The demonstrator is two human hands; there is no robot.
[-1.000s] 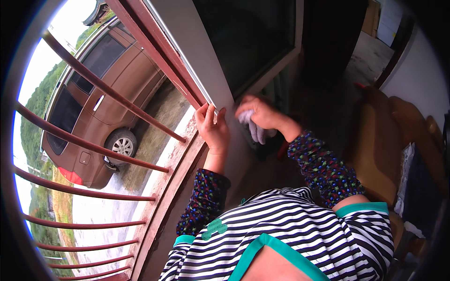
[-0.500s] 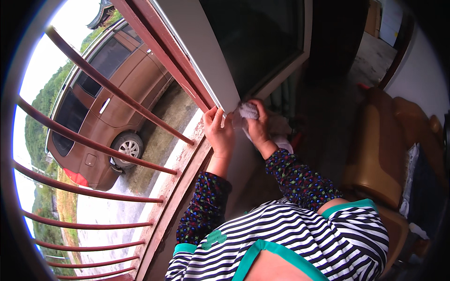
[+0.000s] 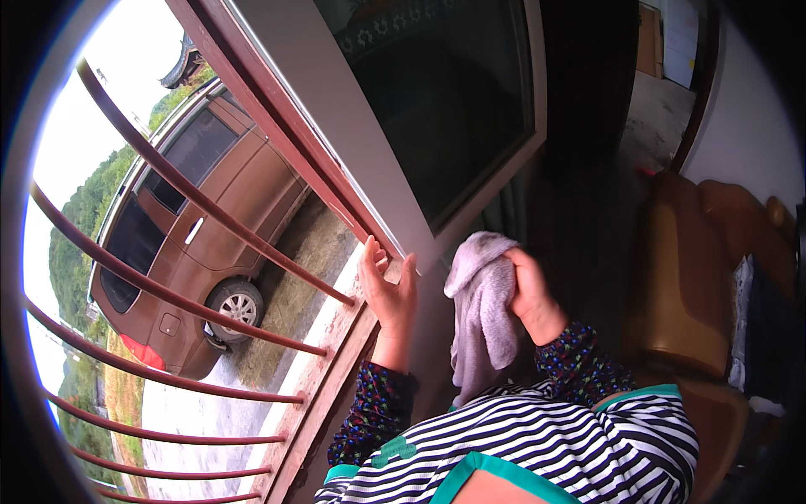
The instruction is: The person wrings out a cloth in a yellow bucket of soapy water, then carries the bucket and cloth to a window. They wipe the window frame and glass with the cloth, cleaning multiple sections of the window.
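A pale lilac-grey cleaning cloth (image 3: 485,315) hangs in loose folds from my right hand (image 3: 534,290), whose fingers are closed on its upper part. The cloth is apart from the window sash, just below its lower corner. My left hand (image 3: 390,290) is beside that corner, against the edge of the frame, with thumb and fingers apart and no object in it. The open window sash (image 3: 382,160) has a light frame around a dark glass pane (image 3: 445,109). Whether my left fingertips touch the sash or only the red-brown window frame (image 3: 285,126) I cannot tell.
Curved red-brown bars (image 3: 210,214) fence the window opening on the left. Beyond them a brown car (image 3: 201,252) is parked on concrete. Brown padded seating (image 3: 684,286) stands at the right, and a dark curtain (image 3: 504,214) hangs behind the sash.
My right hand has drawn back from the sash corner, down and to the right, and the bunched cloth now hangs loose. My left hand's fingers have spread. The view has shifted slightly.
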